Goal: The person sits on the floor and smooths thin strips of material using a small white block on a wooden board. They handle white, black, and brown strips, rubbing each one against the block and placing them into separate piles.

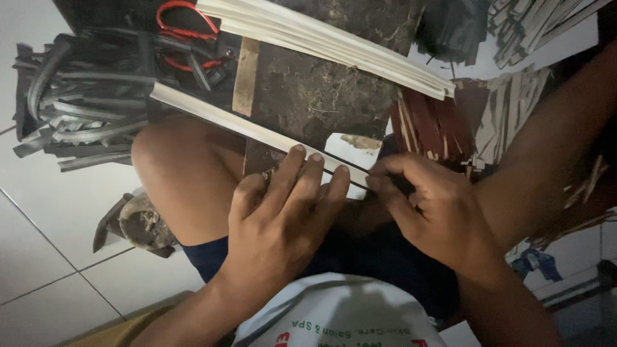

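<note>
Bamboo strip (257, 130) is lying across my knee on the dark board (308, 83), and I am keeping left hand (283, 212) pressing flat while right hand (424, 205) is pinching its near end steadily.

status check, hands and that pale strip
Left hand flat, fingers pressing the pale strip. Right hand pinching its near end. Strip slants across the dark board, nothing blocking it.
</note>
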